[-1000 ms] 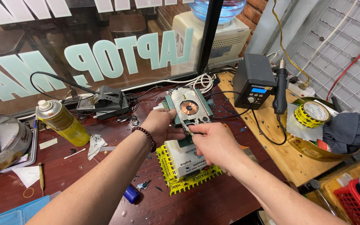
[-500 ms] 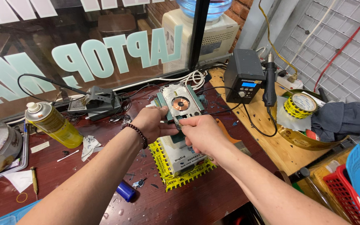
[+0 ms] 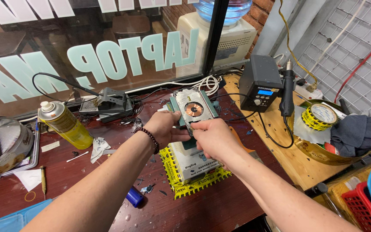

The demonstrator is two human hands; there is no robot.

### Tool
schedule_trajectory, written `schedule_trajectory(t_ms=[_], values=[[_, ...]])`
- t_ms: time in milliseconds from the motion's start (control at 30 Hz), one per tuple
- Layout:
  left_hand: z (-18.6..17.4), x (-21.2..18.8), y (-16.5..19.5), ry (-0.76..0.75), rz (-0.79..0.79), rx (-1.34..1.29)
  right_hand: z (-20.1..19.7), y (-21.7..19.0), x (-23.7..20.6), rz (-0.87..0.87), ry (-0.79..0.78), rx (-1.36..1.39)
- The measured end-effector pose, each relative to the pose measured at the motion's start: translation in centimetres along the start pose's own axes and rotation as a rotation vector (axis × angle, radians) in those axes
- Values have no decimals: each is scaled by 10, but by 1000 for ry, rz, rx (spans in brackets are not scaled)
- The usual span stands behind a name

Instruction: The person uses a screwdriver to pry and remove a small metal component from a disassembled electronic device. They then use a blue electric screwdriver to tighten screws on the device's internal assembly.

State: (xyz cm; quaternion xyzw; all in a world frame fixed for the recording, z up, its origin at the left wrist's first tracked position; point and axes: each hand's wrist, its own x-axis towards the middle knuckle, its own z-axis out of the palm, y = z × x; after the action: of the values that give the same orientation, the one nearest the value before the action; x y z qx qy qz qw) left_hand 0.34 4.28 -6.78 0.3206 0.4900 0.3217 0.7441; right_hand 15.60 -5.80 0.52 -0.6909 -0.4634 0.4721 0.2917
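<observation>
Phone [image 3: 193, 108] with its back cover off, a copper coil showing in the middle, lies clamped in a green holder [image 3: 174, 107] at the far middle of our bench. We work on a dark red table [image 3: 220, 208] scattered with small scraps, and to its right sits a lighter wooden board [image 3: 288, 161]. Behind the table runs a glass window [image 3: 65, 56] with large pale lettering, and a brick wall and a wire grid stand at the far right.

Our left hand [image 3: 165, 126] grips the near left edge of the holder, fingers curled around it. Our right hand [image 3: 213, 136] sits just near and to the right of the phone, with its fingertips pressed together at the phone's near edge; we cannot tell whether they pinch a tool or a part. Both hands touch the phone and holder from the near side.

Under our wrists lies a white box [image 3: 192, 161] on a yellow mat [image 3: 196, 182]. A yellow spray can [image 3: 64, 124] stands at the left, well apart. A black heat station [image 3: 259, 82] with its black wand [image 3: 287, 92] stands to the right of the phone, and a roll of yellow tape [image 3: 319, 116] lies further right.
</observation>
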Motion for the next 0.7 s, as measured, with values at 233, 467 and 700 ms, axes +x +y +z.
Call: schedule_trajectory(t_ms=[233, 467, 700], values=[[-3, -3, 1, 43, 18, 97, 4, -4, 6, -14, -14, -36], [-2, -5, 1, 32, 12, 132, 4, -9, 14, -15, 7, -82], [-6, -5, 1, 15, 0, 127, 9, -15, 29, -46, 1, -66]])
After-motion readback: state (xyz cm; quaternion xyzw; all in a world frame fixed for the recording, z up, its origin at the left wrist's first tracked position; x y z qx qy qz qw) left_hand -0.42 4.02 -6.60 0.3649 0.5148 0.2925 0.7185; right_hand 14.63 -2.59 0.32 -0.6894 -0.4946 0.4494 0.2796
